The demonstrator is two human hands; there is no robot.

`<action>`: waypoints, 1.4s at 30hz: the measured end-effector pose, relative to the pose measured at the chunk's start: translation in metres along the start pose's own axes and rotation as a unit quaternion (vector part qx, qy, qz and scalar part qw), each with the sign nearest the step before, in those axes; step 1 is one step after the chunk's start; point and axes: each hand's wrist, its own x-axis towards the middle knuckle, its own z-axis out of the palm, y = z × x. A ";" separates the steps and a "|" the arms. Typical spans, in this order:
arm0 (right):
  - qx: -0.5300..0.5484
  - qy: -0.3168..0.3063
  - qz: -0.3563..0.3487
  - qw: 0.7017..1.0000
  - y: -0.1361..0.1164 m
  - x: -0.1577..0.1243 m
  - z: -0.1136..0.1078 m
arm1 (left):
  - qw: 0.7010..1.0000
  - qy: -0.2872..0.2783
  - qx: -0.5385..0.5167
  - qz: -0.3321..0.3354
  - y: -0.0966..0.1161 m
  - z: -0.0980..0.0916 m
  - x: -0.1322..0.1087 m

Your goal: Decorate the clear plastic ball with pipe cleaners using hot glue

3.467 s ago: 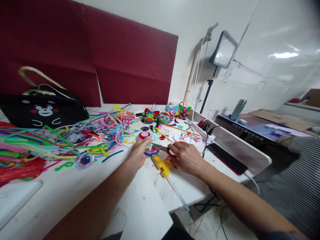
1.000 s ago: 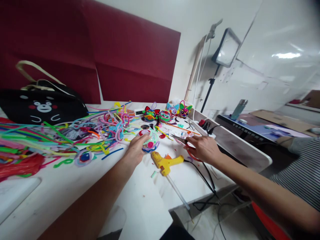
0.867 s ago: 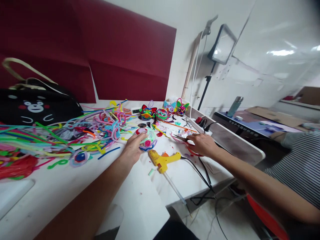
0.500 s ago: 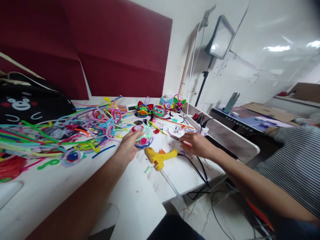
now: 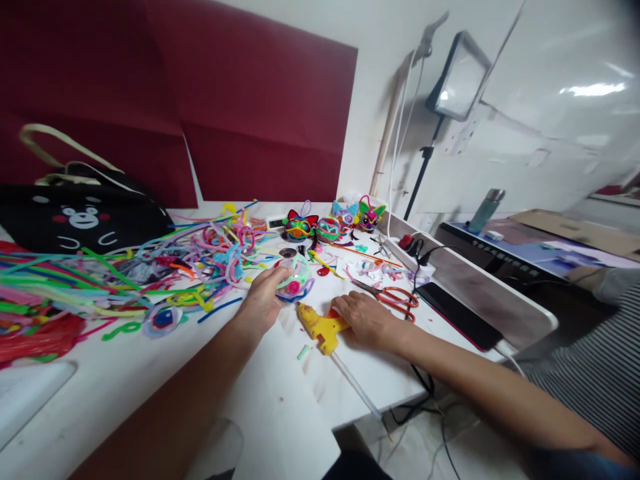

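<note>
My left hand (image 5: 265, 295) is closed around the side of a round craft piece (image 5: 295, 275) wound with pale green, pink and blue pipe cleaners. Just right of it, a yellow hot glue gun (image 5: 320, 328) lies on its side, a clear glue stick (image 5: 357, 387) poking from its back end. The fingers of my right hand (image 5: 367, 320) are wrapped over the gun's handle, which they partly hide. Beyond that hand, orange-handled scissors (image 5: 395, 298) rest on the table with their blades pointing left.
Heaped pipe cleaners (image 5: 200, 260) cover the left side. Several finished animal-faced balls (image 5: 329, 229) line the wall. A black phone (image 5: 457, 315) lies by the right-hand raised edge, near a power strip (image 5: 410, 257). A person in a striped top (image 5: 600, 340) is at the far right.
My right hand has let go of the scissors, now lying on the table, and has come nearer to take hold of the glue gun's handle. My left hand keeps the craft piece.
</note>
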 end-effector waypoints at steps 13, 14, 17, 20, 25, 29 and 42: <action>0.317 0.211 -0.028 0.924 0.029 0.013 -0.029 | 0.998 -0.033 -0.005 0.044 0.048 0.018 0.047; 0.338 0.229 -0.037 0.912 0.028 0.015 -0.031 | 0.998 -0.039 -0.010 0.044 0.049 0.019 0.050; 0.367 0.270 -0.045 0.889 0.024 0.019 -0.033 | 0.997 -0.064 -0.018 0.026 0.050 0.023 0.055; 0.368 0.294 -0.059 0.880 0.020 0.021 -0.033 | 0.997 -0.069 -0.015 0.015 0.047 0.026 0.054; 0.329 0.300 -0.069 0.892 0.016 0.017 -0.030 | 0.997 -0.073 -0.002 0.025 0.043 0.030 0.047; 0.291 0.317 -0.069 0.900 0.016 0.012 -0.024 | 0.996 -0.079 0.011 0.029 0.040 0.034 0.039; 0.246 0.328 -0.066 0.910 0.024 0.010 -0.012 | 0.994 -0.095 0.010 0.052 0.035 0.040 0.028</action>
